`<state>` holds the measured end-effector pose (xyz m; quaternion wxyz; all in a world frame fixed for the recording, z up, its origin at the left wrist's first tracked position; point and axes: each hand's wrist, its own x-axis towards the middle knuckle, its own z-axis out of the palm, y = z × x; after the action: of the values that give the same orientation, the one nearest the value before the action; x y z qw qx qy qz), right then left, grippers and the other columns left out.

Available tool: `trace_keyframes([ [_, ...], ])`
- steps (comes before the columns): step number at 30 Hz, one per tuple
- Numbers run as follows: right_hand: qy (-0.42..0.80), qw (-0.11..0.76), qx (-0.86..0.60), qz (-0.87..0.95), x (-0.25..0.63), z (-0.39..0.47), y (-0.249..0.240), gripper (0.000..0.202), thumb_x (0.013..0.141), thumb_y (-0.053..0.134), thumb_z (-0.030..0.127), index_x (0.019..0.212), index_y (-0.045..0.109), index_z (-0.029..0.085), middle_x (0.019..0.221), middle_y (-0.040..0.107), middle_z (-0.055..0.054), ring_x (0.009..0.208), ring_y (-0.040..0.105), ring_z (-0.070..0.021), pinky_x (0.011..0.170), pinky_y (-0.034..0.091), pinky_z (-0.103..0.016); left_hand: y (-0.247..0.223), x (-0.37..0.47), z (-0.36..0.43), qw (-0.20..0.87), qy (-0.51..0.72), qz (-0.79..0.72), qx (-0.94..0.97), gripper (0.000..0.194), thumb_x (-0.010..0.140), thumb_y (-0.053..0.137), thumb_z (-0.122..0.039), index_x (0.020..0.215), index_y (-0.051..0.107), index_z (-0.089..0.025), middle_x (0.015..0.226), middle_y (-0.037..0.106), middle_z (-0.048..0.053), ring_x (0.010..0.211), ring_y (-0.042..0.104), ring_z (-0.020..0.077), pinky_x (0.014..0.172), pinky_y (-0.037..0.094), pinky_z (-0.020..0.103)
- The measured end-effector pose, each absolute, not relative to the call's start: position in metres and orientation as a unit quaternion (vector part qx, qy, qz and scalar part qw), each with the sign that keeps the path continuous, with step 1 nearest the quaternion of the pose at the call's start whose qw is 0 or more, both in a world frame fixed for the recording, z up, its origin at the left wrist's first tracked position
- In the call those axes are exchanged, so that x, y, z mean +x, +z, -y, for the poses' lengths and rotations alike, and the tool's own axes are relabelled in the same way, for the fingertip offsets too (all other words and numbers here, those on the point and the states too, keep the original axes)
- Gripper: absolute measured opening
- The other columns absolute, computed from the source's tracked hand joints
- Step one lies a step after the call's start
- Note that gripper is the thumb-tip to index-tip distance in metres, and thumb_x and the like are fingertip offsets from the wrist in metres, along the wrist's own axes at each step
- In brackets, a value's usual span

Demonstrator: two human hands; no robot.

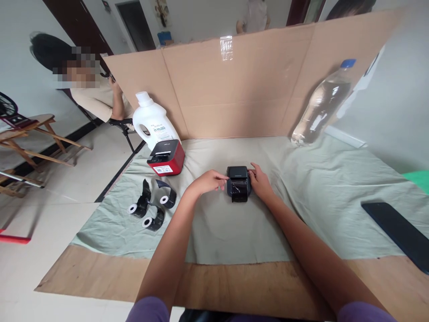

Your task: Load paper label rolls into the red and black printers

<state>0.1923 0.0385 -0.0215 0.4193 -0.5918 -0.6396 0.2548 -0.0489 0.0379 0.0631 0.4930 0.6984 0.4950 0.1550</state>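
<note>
Wooden desk (100,270), covered by a green-grey cloth (224,239) almost to its front edge and backed by a cardboard panel (234,94) along its rear edge. Small black machine (238,172), one: set mid-desk, dark strip (239,193) hung down its front; left side touched by the extended index finger of the left hand (211,181), other fingers loosely bent and apart from it; right side touched by the right hand (262,182), one finger raised, whether the rest are clamped cannot be told. Black rolls (156,220), three, white-cored: laid near the left edge. Red-and-black box (167,157), white jug (157,123): placed toward the rear left corner, box foremost. Clear bottle (320,109), blue-capped: stood at the rear right corner. Phone (398,232): laid at the front right corner.
</note>
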Motion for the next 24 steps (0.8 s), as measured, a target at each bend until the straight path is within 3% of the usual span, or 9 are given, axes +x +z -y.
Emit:
trace_keyframes([
  [6, 0.261, 0.432, -0.581, 0.638, 0.193, -0.041, -0.026, 0.047, 0.097, 0.04, 0.03, 0.142, 0.044, 0.019, 0.125, 0.071, -0.011, 0.117, 0.066, -0.027, 0.105, 0.047, -0.051, 0.053, -0.051, -0.049, 0.494, 0.211, -0.469, 0.701, 0.06, 0.089, 0.052, -0.03, 0.148, 0.05, -0.017, 0.084, 0.067, 0.001, 0.062, 0.047, 0.0107, 0.066, 0.042, 0.025],
  [11, 0.261, 0.437, -0.575, 0.641, 0.193, -0.041, -0.026, 0.045, 0.097, 0.041, 0.028, 0.142, 0.045, 0.021, 0.124, 0.072, -0.009, 0.117, 0.065, -0.0267, 0.106, 0.046, -0.052, 0.042, -0.044, -0.062, 0.478, 0.259, -0.462, 0.701, 0.066, 0.091, 0.047, -0.028, 0.155, 0.037, -0.02, 0.079, 0.06, -0.001, 0.06, 0.042, 0.0105, 0.067, 0.041, 0.024],
  [19, 0.273, 0.436, -0.578, 0.634, 0.193, -0.042, -0.025, 0.048, 0.097, 0.04, 0.028, 0.144, 0.042, 0.017, 0.125, 0.071, -0.011, 0.118, 0.064, -0.0296, 0.105, 0.045, -0.053, 0.031, -0.037, -0.061, 0.418, 0.307, -0.431, 0.738, 0.054, 0.092, 0.048, -0.027, 0.144, 0.054, -0.016, 0.069, 0.049, -0.004, 0.064, 0.042, 0.0105, 0.065, 0.038, 0.022],
  [24, 0.275, 0.445, -0.571, 0.633, 0.194, -0.044, -0.028, 0.048, 0.097, 0.04, 0.029, 0.144, 0.042, 0.019, 0.123, 0.072, -0.011, 0.117, 0.064, -0.029, 0.104, 0.046, -0.051, 0.071, -0.034, -0.043, 0.335, 0.395, -0.434, 0.738, 0.038, 0.091, 0.057, -0.037, 0.119, 0.072, -0.017, 0.084, 0.068, 0.003, 0.072, 0.055, 0.0128, 0.066, 0.043, 0.023],
])
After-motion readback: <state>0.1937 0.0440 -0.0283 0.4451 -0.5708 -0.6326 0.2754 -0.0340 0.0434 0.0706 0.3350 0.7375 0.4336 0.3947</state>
